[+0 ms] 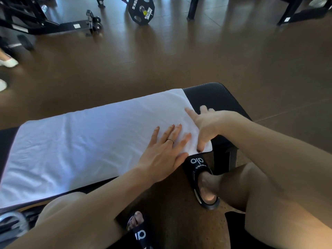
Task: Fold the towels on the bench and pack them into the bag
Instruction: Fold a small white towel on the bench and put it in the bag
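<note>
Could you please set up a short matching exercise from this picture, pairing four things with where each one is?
Things:
1. towel
2. left hand
3. weight plate
4. right hand

Places:
A. on the floor in the far background
B. at the towel's right end
C. spread out along the bench
D. lying flat on the towel, left of the other hand

Pairs: 1-C, 2-D, 3-A, 4-B
</note>
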### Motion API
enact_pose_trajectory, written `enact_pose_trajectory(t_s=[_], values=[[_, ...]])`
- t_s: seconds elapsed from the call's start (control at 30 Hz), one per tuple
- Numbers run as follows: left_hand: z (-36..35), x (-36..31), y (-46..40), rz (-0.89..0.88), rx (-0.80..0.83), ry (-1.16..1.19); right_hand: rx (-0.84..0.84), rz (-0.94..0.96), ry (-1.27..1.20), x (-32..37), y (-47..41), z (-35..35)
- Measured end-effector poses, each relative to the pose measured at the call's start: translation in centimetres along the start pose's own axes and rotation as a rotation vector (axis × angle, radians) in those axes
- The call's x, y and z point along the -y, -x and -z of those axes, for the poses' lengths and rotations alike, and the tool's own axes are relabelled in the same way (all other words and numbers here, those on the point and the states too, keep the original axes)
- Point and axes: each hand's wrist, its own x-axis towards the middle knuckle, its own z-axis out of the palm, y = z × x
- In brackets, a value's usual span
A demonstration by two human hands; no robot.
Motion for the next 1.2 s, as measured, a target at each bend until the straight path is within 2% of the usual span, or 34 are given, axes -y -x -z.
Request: enact_pose_trajectory(t_s=[0.1,0.2,0.3,0.37,0.43,0.5,0.57,0.6,0.67,0.73,0.8,0.9,0.97,1.03,1.07,1.13,1.2], values=[[-0.5,-0.7,0.0,-0.045,-0.016,-0.011,-0.093,0.052,0.166,0.4,-0.4,-1.2],[-0.7,-1.0,0.0,-0.043,-0.003,-0.017,-0.049,0.005,0.284,0.3,-0.6,-1.9],[-0.5,-0.9,0.1,-0.060,0.025,-0.016,0.063,-0.003,0.264,-0.1,-0.4,-0.9],[0.4,0.2,-0.3,-0.079,0.012,0.121,0.136,0.034,0.130,-0.9,-0.5,0.8],[1.6,2.3,-1.5,0.006,-0.091,0.295,0.052,0.078,-0.056,-1.4,-1.5,2.3],[2.0,5.0,-2.8,0.161,-0.218,0.287,-0.232,0.149,-0.256,-0.8,-3.5,2.8],[1.9,7.7,-3.5,0.327,-0.172,0.203,-0.482,0.237,-0.357,0.8,-6.0,2.8],[1.5,8.8,-3.5,0.401,-0.106,0.190,-0.538,0.269,-0.338,1.8,-7.2,2.7],[0.7,10.3,-3.2,0.506,0.056,0.214,-0.533,0.275,-0.241,2.9,-9.6,2.3],[0.5,10.9,-2.9,0.532,0.169,0.256,-0.479,0.197,-0.186,2.9,-11.7,2.0],[0.8,11.4,-2.6,0.542,0.130,0.309,-0.462,0.066,-0.177,2.7,-12.7,2.0],[1.5,13.3,-1.7,0.615,-0.020,0.352,-0.576,-0.078,-0.094,3.6,-13.4,2.1],[1.4,15.3,-0.2,0.708,-0.052,0.323,-0.608,0.072,-0.109,5.7,-13.3,2.7],[1.0,17.9,1.7,0.816,-0.032,0.263,-0.509,0.259,-0.173,8.0,-13.3,3.1],[0.7,19.3,3.0,0.869,-0.011,0.215,-0.455,0.278,-0.176,8.8,-13.5,3.2],[0.0,21.9,6.1,0.960,0.034,0.136,-0.422,0.187,-0.156,9.7,-14.2,2.8],[-0.4,23.5,8.8,1.025,0.055,0.182,-0.461,0.051,-0.135,10.6,-14.6,2.4]])
